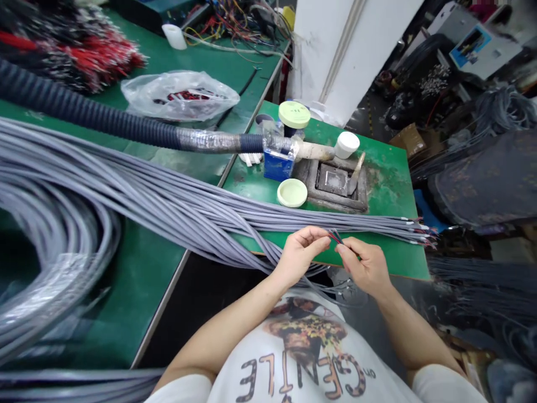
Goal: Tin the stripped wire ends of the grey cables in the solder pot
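Note:
My left hand (pixel 298 253) is closed on the end of a grey cable, in front of the bench edge. Thin dark and red wires (pixel 334 236) fan out of that end between my hands. My right hand (pixel 366 262) pinches these wires between thumb and fingertips; their tips are mostly hidden. Just beyond my hands lies a thick bundle of grey cables (pixel 210 204), running from the left across the green bench. Its stripped ends (pixel 423 232), with coloured wires showing, reach the bench's right side. Several more cable ends (pixel 346 286) hang below the edge near my body.
A square, sooty metal pot (pixel 335 179) with a scraper (pixel 357 173) in it sits beyond the cables. A ribbed hose (pixel 138 124) points at it over a blue box (pixel 277 165). Nearby are a pale lid (pixel 292 193), a white tub (pixel 347 145) and a plastic bag (pixel 180 95).

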`<move>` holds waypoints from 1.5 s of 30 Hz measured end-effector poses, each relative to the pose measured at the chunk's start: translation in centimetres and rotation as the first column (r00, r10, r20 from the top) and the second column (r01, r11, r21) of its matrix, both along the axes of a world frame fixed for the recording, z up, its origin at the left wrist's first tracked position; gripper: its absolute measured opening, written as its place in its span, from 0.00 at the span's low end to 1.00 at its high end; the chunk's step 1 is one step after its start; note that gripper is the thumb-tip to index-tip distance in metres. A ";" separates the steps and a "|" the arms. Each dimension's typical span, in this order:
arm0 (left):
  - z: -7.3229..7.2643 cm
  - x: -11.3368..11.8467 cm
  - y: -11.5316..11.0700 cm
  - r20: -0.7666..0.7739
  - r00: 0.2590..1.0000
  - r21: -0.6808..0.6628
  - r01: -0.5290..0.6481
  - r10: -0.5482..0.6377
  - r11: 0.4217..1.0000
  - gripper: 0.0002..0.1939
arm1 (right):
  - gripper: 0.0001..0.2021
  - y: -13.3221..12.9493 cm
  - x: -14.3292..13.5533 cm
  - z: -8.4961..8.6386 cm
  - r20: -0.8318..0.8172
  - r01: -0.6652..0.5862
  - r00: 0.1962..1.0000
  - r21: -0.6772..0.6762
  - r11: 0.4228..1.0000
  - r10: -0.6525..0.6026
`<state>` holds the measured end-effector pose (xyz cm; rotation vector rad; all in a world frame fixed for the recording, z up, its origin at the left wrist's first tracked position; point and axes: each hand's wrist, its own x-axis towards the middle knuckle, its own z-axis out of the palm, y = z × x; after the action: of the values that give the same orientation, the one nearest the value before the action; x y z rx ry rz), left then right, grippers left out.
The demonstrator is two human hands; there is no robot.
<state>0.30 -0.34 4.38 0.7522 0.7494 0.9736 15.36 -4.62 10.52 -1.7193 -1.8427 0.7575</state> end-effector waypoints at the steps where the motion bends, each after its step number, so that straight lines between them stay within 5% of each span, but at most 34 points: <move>1: 0.0 -0.2 0.2 -0.094 0.995 0.084 0.021 -0.013 0.996 0.10 | 0.17 -0.9 1.1 0.0 0.052 0.050 0.997 0.005 0.999 -0.050; 3: -0.1 -0.6 0.8 -0.312 0.950 0.338 0.090 0.022 0.937 0.08 | 0.18 -3.3 4.4 -0.3 0.170 0.172 0.971 -0.023 0.985 -0.166; 6: -0.5 -0.6 1.8 -0.550 0.822 0.646 0.306 0.149 0.699 0.09 | 0.20 -8.2 10.4 -1.6 0.524 0.371 0.819 -0.168 0.913 -0.236; 8: -0.9 0.0 2.3 -0.659 0.713 0.698 0.461 0.239 0.548 0.12 | 0.23 -11.3 13.5 -2.6 0.732 0.519 0.664 -0.306 0.798 -0.152; 10: -1.2 1.0 2.5 -0.733 0.588 0.677 0.586 0.342 0.444 0.14 | 0.25 -13.1 14.8 -3.3 0.738 0.554 0.667 -0.404 0.728 -0.098; 12: -1.4 2.3 2.4 -0.762 0.482 0.640 0.663 0.432 0.388 0.15 | 0.25 -13.5 14.1 -3.8 0.621 0.468 0.777 -0.464 0.752 -0.101; 17: -1.4 4.6 3.3 -0.740 0.386 0.635 0.671 0.552 0.383 0.12 | 0.18 -10.2 8.9 -4.6 0.128 0.100 0.991 -0.478 0.872 -0.044; 20: -1.2 5.2 4.6 -0.745 0.352 0.623 0.672 0.567 0.401 0.09 | 0.14 -8.3 6.5 -5.5 -0.170 -0.052 0.985 -0.492 0.869 -0.038; 23: -0.5 5.3 5.1 -0.742 0.360 0.621 0.685 0.565 0.381 0.08 | 0.14 -6.8 5.1 -6.4 -0.432 -0.114 0.893 -0.491 0.863 -0.127; 25: 0.3 4.8 4.6 -0.720 0.411 0.661 0.652 0.559 0.371 0.08 | 0.17 -5.7 5.0 -6.4 -0.580 -0.047 0.777 -0.438 0.898 -0.243; 28: 1.6 3.3 2.8 -0.668 0.546 0.735 0.589 0.505 0.336 0.08 | 0.25 -3.7 5.9 -5.1 -0.751 0.260 0.532 -0.294 0.920 -0.391; 31: 1.9 1.6 0.8 -0.676 0.636 0.737 0.591 0.372 0.328 0.06 | 0.23 -2.3 6.9 -2.6 -0.819 0.601 0.409 -0.089 0.794 -0.402; 34: 1.7 0.3 -0.6 -0.721 0.678 0.668 0.627 0.140 0.402 0.06 | 0.17 -2.3 6.5 -0.9 -0.777 0.677 0.512 0.102 0.729 -0.367; 37: 1.5 -0.4 -1.0 -0.599 0.797 0.564 0.485 -0.073 0.668 0.11 | 0.13 -3.2 5.0 -0.8 -0.522 0.356 0.811 0.082 0.931 -0.264; 39: 1.6 -0.6 -0.8 -0.407 0.900 0.422 0.335 -0.154 0.842 0.15 | 0.14 -3.8 4.1 -1.3 -0.296 0.065 0.952 -0.061 0.996 -0.080; 42: 1.4 -0.7 -0.2 -0.130 0.979 0.168 0.179 -0.159 0.969 0.14 | 0.14 -4.0 3.2 -2.0 -0.100 -0.130 0.989 -0.189 0.973 0.113; 45: 1.2 -0.7 0.0 -0.036 0.995 0.023 0.093 -0.093 0.995 0.11 | 0.13 -3.8 2.9 -2.2 -0.037 -0.198 0.980 -0.254 0.947 0.195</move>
<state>-0.40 -0.31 5.54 0.8200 0.7273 0.8888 18.26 -8.43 8.29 -1.6941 -2.0012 1.1275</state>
